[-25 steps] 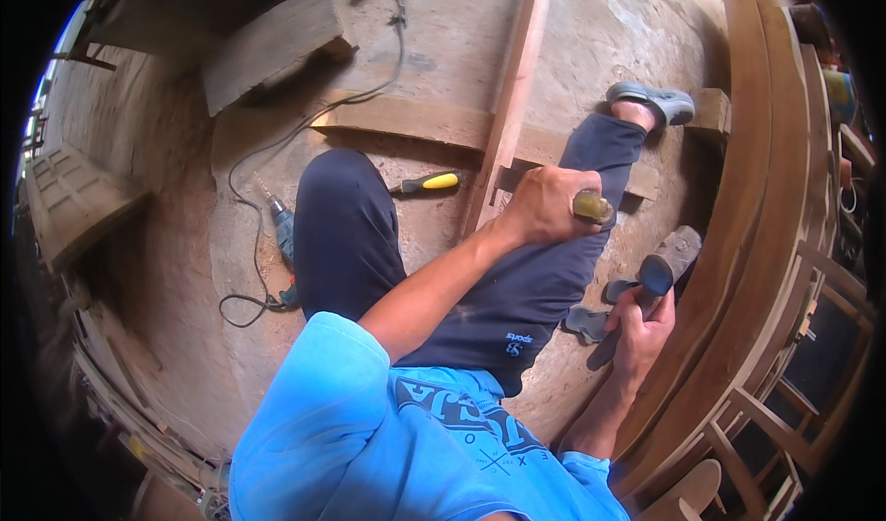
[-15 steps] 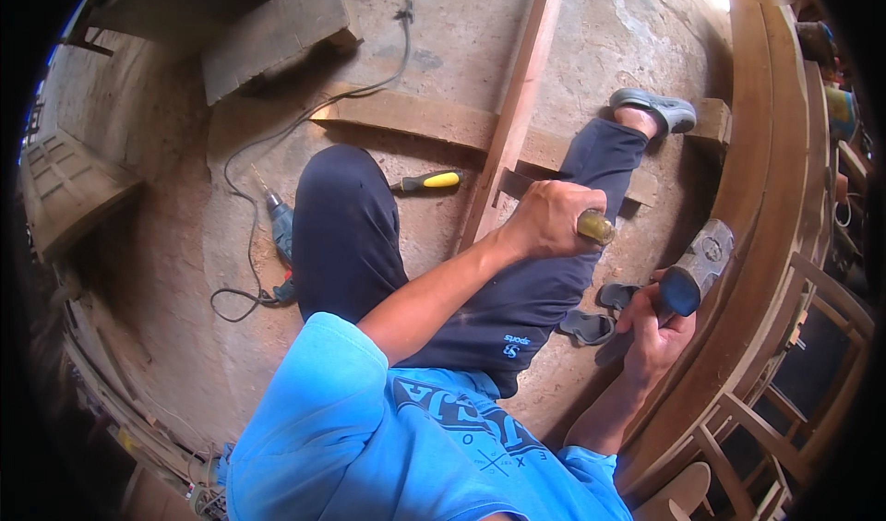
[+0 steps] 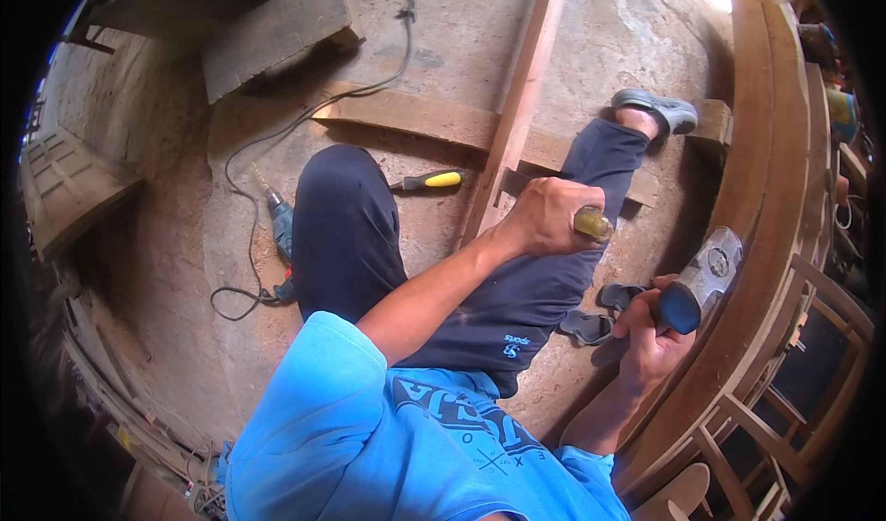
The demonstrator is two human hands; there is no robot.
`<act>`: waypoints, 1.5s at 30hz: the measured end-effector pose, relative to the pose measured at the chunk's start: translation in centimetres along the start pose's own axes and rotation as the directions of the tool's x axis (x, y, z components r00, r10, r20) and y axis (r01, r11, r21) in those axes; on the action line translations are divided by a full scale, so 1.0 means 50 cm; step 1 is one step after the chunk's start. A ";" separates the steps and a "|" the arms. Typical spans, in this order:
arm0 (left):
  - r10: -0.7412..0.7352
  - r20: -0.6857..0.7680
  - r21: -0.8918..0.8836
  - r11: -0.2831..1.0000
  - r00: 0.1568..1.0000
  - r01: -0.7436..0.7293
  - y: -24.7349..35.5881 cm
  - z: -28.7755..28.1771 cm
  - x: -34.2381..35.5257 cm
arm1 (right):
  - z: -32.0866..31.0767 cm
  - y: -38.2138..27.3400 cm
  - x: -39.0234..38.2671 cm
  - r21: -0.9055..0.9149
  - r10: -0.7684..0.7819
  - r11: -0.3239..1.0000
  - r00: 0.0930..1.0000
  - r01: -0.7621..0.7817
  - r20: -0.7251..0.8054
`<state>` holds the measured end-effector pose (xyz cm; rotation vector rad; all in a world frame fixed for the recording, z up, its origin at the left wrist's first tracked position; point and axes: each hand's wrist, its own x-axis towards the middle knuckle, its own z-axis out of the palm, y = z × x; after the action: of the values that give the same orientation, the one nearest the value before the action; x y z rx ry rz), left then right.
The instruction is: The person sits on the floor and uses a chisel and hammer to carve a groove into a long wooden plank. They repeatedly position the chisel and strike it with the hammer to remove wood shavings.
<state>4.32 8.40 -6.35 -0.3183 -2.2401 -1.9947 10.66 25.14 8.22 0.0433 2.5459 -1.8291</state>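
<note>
"Above the outstretched leg [image 3: 604, 156], what is noted?"
"Yellow handle [image 3: 595, 226], left grip [image 3: 554, 212] clamped round it, near the wooden bar [image 3: 524, 106]."
"Right grip [image 3: 649, 336]?"
"Closed round the hammer [image 3: 711, 272], near long planks [image 3: 757, 152]. Farther out, drill [image 3: 282, 228] on floor [image 3: 452, 32]."

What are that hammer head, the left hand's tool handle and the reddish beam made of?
Hammer head: probably worn steel, by its metallic sheen.
Tool handle: likely glossy plastic, its yellowish end looking translucent.
Reddish beam: seemingly unvarnished wood, matt and brownish.

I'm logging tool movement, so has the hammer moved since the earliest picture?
Yes, the hammer has moved right, farther from the dark sandals on the floor.
</note>
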 end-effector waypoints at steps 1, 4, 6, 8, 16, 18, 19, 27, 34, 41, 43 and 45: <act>0.023 -0.011 0.000 1.000 1.000 -0.023 -0.002 0.000 0.000 | 0.007 0.005 0.002 -0.060 0.022 0.998 1.000 -0.023 -0.022; 0.060 -0.027 -0.001 0.998 0.998 -0.060 -0.008 -0.002 -0.002 | 0.040 0.029 0.015 -0.153 0.081 0.984 0.995 -0.089 -0.055; 0.056 -0.052 0.019 0.998 0.997 -0.055 -0.009 -0.005 -0.004 | 0.063 0.047 0.028 -0.393 0.121 0.917 0.986 -0.069 0.110; 0.026 -0.041 -0.005 1.000 0.999 -0.026 -0.007 -0.014 -0.006 | 0.078 0.057 0.033 -0.444 0.120 0.895 0.978 -0.032 0.173; -0.253 0.453 -0.135 0.928 0.855 0.347 0.007 -0.097 0.029 | 0.093 0.044 0.040 -0.402 0.072 0.916 0.980 0.009 0.187; -0.305 0.499 -0.085 0.915 0.811 0.396 0.007 -0.107 0.044 | 0.092 0.037 0.044 -0.373 -0.011 0.924 0.983 0.079 0.181; -0.279 0.504 -0.093 0.924 0.817 0.372 0.006 -0.108 0.049 | 0.088 0.031 0.045 -0.350 -0.043 0.931 0.985 0.101 0.169; -0.255 0.485 -0.085 0.938 0.836 0.335 0.001 -0.093 0.049 | -0.016 -0.090 0.026 -0.008 -0.167 0.986 0.985 0.167 -0.039; -0.219 0.479 -0.071 0.955 0.850 0.286 0.002 -0.102 0.042 | -0.042 -0.175 0.002 0.253 -0.290 0.901 0.924 0.351 -0.251; -0.207 0.492 -0.129 0.943 0.846 0.306 -0.017 -0.101 0.025 | 0.093 -0.009 0.036 -0.426 -0.114 0.891 0.986 0.155 0.120; -0.299 0.487 -0.050 0.929 0.820 0.368 -0.020 -0.098 0.025 | 0.097 0.044 0.043 -0.336 0.030 0.940 0.969 0.057 0.246; -0.207 0.397 -0.099 0.959 0.894 0.266 -0.018 -0.095 0.028 | 0.082 0.056 0.044 -0.373 -0.068 0.917 0.977 0.141 0.201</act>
<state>2.52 3.68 -6.30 -0.5148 -2.4581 -2.4204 8.49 22.19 4.20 -0.2572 2.7617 -1.2506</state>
